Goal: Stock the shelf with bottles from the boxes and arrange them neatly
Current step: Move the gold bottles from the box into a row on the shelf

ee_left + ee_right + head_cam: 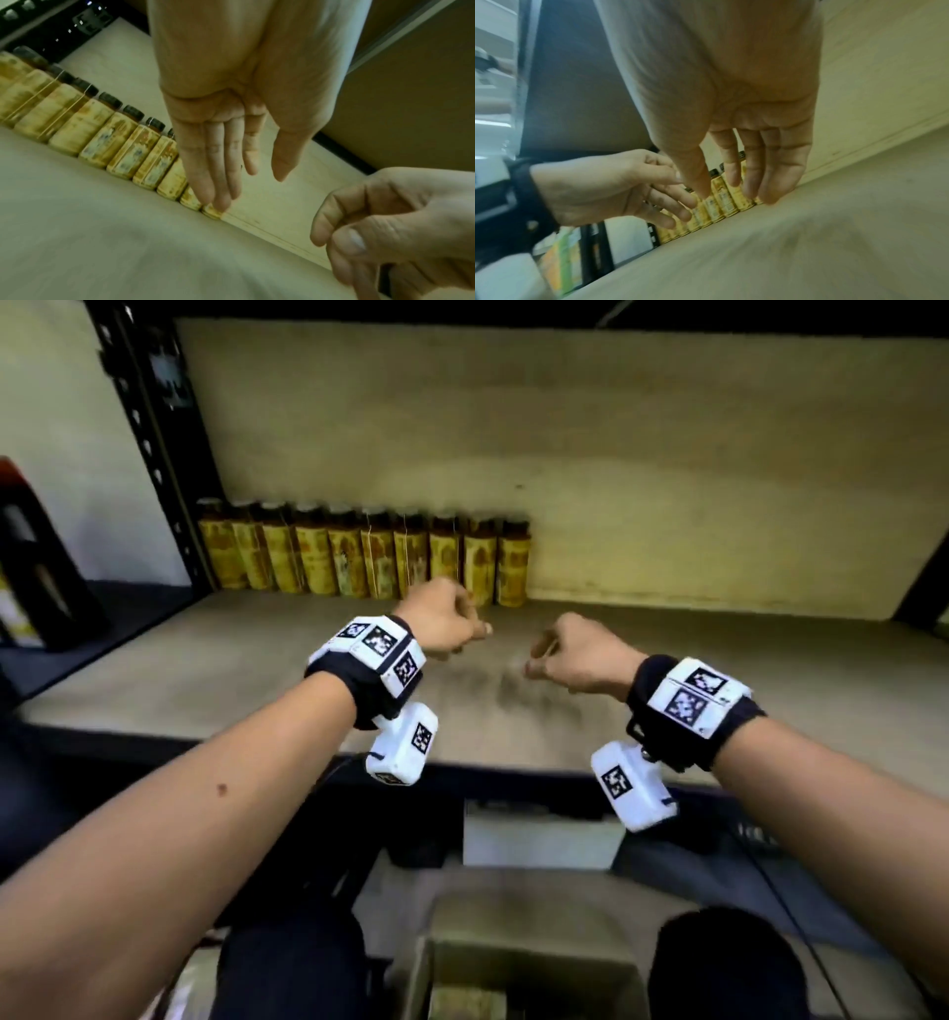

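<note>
A row of several amber bottles (359,557) with yellow labels and dark caps stands along the back of the shelf board (205,670), from the left post to about the middle. My left hand (475,629) hovers just in front of the row's right end and holds nothing. In the left wrist view its fingers (221,172) hang straight and relaxed before the bottles (102,138). My right hand (536,660) hovers a little to the right, loosely curled and empty. Its fingers (746,178) also hang relaxed, with the bottles (721,201) behind them.
A black perforated post (149,428) bounds the shelf on the left, with a dark and orange object (31,557) beyond it. The shelf's right half lies bare. An open cardboard box (513,963) sits between my knees, and a white box (539,839) under the shelf.
</note>
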Demonstrator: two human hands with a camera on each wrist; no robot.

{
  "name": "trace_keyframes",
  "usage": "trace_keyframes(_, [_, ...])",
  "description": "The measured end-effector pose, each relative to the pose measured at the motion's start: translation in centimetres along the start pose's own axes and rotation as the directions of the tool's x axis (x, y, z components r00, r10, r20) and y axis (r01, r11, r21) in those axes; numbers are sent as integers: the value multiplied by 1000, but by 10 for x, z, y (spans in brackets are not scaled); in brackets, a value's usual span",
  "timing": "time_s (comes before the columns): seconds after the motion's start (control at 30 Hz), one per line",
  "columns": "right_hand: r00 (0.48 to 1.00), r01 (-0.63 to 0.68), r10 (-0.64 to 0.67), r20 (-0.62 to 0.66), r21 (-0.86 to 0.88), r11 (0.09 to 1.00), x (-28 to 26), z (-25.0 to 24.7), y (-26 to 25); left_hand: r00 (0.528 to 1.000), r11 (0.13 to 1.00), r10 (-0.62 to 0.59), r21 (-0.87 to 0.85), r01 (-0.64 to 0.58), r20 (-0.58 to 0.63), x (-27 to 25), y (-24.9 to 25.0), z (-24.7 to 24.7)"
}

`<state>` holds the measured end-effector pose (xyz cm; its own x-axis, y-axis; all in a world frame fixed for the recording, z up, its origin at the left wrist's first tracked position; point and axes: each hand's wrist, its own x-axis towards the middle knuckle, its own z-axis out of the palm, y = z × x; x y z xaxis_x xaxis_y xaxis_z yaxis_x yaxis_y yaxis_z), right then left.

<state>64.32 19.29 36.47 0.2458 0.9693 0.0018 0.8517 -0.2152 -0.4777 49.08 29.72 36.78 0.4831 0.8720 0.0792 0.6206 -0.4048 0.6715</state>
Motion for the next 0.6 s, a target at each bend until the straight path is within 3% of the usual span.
trace_keyframes(0.1, [995,-27,13,99,133,991,-52,28,8,985,982,17,-190,16,174,-58,-9,29])
trace_keyframes(0.2, [979,-86,33,200,265,960,-94,58,24,937,947,49,-315,67,346,-104,-23,59])
trace_keyframes(0.3, [961,-172,87,264,318,933,-117,97,51,900,905,41,-398,150,435,-136,-49,98])
trace_keyframes(0.43, [885,-378,240,398,315,871,-122,161,93,865,821,-149,-428,378,479,-157,-100,168])
trace_keyframes(0.5, [830,-503,343,440,324,802,-121,193,117,809,753,-317,-387,532,495,-165,-134,208])
trace_keyframes(0.6, [738,-662,497,456,347,664,-127,243,151,634,545,-554,-342,766,539,-192,-182,265])
